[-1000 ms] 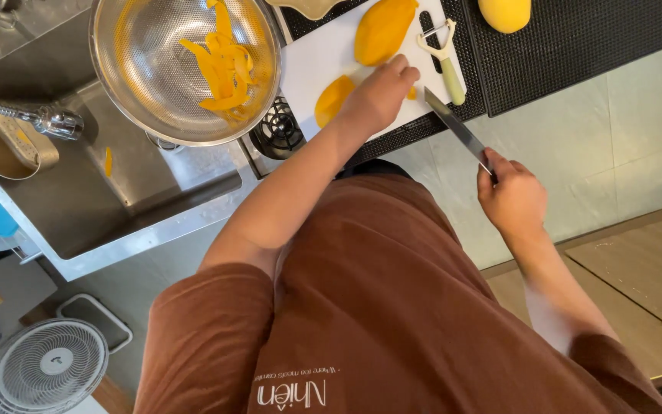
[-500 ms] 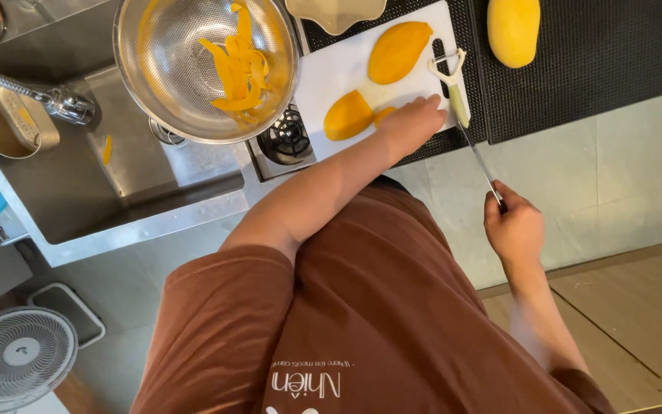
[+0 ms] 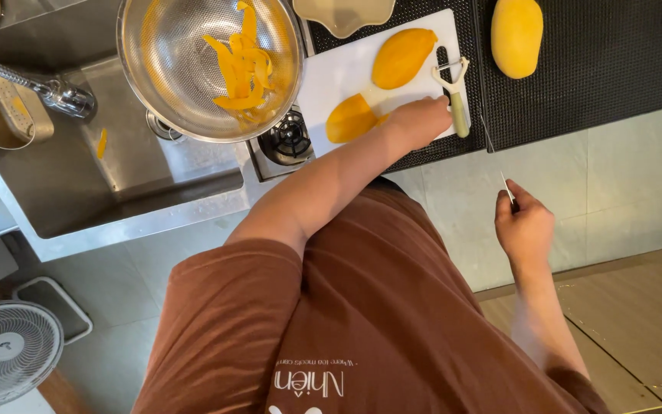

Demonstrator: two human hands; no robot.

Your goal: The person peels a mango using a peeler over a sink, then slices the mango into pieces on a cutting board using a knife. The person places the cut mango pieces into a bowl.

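Gripping knife (image 3: 494, 157), right hand (image 3: 525, 228); left hand (image 3: 417, 123) flat beside mango slice (image 3: 352, 119).

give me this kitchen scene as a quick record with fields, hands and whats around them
left hand: left hand rests on the white cutting board, touching a peeled orange mango half
right hand: right hand holds a thin-bladed knife off the board, over the pale floor tiles
on board: a second peeled mango piece, a pale-handled peeler
black mat: whole yellow mango
colander: steel colander holding yellow peel strips
sink: steel sink with a tap
floor: white fan
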